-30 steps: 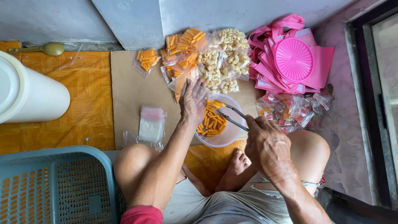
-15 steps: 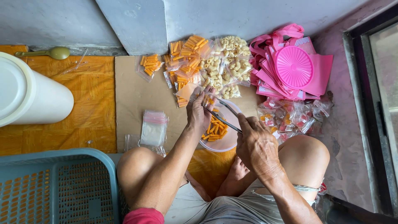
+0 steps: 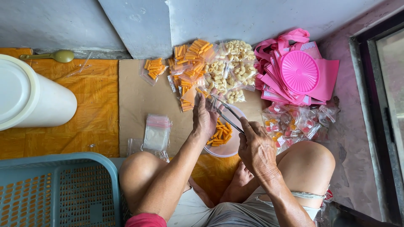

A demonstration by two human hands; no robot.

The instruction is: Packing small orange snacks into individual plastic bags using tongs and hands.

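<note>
Over the bowl (image 3: 229,147), right hand (image 3: 256,147) grips tongs (image 3: 227,114) beside left hand (image 3: 205,117)

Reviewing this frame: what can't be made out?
Head view only:
- Bowl: the left hand and right hand cover much of it.
- Tongs: handle end hidden in the right hand.
- White tub and blue basket: cut by frame edges.
</note>
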